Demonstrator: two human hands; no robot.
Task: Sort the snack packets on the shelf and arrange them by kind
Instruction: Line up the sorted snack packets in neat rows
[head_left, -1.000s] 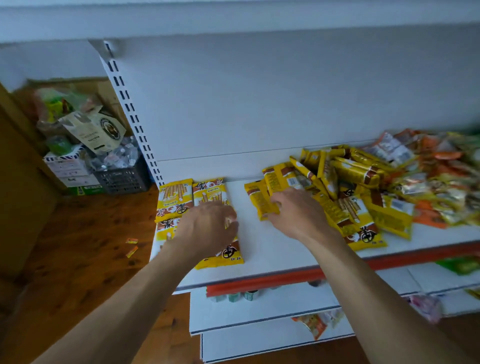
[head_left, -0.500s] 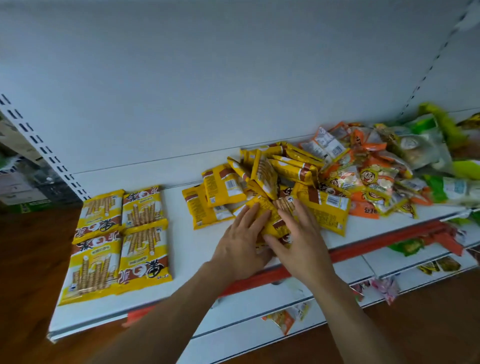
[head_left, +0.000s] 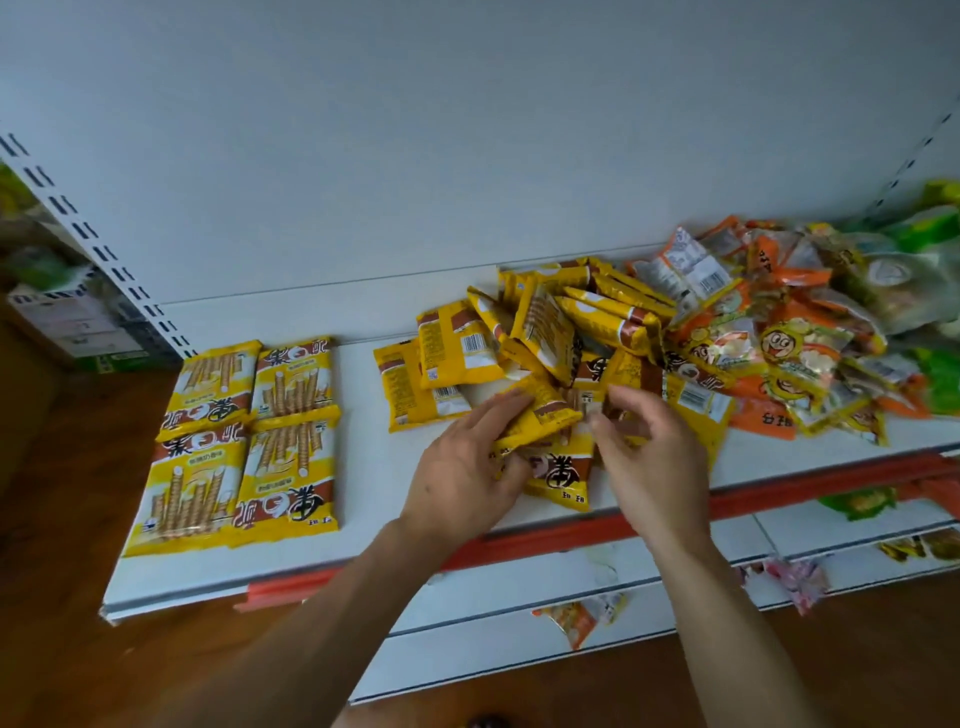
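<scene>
Pinching a yellow packet (head_left: 545, 415), the left grip (head_left: 462, 478) holds it tilted at the near edge of the heap (head_left: 597, 322). The right grip (head_left: 654, 462) is curled and blurred, so I cannot tell whether it holds anything. Better to lift the packet clear of its neighbours, then lay it flat, face up, beside the four sorted packets (head_left: 244, 441) at the left of the shelf (head_left: 363, 519).
</scene>
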